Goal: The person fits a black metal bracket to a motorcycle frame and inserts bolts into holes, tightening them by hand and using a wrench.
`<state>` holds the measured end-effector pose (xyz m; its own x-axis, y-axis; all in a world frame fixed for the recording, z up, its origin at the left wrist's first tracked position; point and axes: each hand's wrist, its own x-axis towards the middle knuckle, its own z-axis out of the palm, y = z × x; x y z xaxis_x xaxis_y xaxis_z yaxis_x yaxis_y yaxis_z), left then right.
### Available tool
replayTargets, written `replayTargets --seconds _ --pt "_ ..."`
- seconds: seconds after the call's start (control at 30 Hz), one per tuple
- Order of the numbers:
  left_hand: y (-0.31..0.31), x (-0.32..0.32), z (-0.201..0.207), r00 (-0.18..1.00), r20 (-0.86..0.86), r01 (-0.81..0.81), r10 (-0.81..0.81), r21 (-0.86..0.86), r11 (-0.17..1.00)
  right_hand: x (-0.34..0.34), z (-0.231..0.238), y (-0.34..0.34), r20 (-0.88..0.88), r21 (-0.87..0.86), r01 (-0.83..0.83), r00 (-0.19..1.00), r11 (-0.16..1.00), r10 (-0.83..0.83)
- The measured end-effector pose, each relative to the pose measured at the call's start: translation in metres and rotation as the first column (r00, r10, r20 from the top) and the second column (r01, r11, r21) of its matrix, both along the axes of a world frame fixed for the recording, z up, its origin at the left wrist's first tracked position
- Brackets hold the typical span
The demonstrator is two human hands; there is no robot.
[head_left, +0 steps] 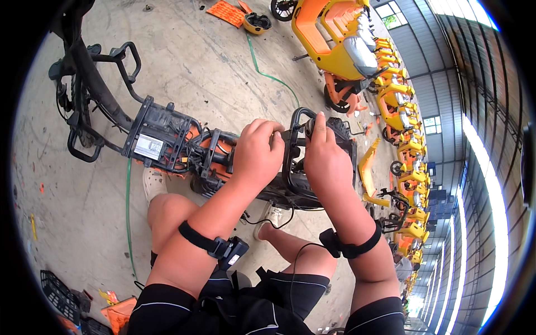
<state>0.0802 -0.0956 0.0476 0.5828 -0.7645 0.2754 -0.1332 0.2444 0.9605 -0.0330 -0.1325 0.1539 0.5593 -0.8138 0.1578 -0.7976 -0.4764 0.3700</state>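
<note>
A stripped scooter chassis point(115, 106) with black tubes and bare wiring stretches across in front of me. My left hand point(258, 153) is over its middle, fingers curled and pressed together beside a black tubular loop point(288, 167); what they hold is hidden. On the loop's other side is my right hand point(328, 164), its thumb bent in and one finger stretched along the top. Its grip closes on something small and dark that I cannot make out. Left of my hands, loose wires point(196, 159) run to a black box with a silver label point(148, 146).
A yellow scooter point(335, 42) stands beyond the chassis, and rows of yellow scooters point(397, 106) line the right. A yellow helmet point(257, 23) and an orange panel point(225, 12) lie on the floor. A green line point(129, 223) crosses the concrete. Black crates point(58, 293) sit lower left.
</note>
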Motion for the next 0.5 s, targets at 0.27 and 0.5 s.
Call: replayTargets --seconds 0.27,0.5 --pt "0.006 0.004 0.001 1.0 -0.012 -0.013 0.013 -0.02 1.0 0.019 0.002 0.01 -0.077 -0.061 0.06 0.995 0.996 -0.064" --pt "0.007 0.005 -0.006 0.998 0.038 -0.055 0.055 -0.005 0.998 0.036 0.006 0.017 -0.031 -0.003 0.17 0.985 0.985 -0.17"
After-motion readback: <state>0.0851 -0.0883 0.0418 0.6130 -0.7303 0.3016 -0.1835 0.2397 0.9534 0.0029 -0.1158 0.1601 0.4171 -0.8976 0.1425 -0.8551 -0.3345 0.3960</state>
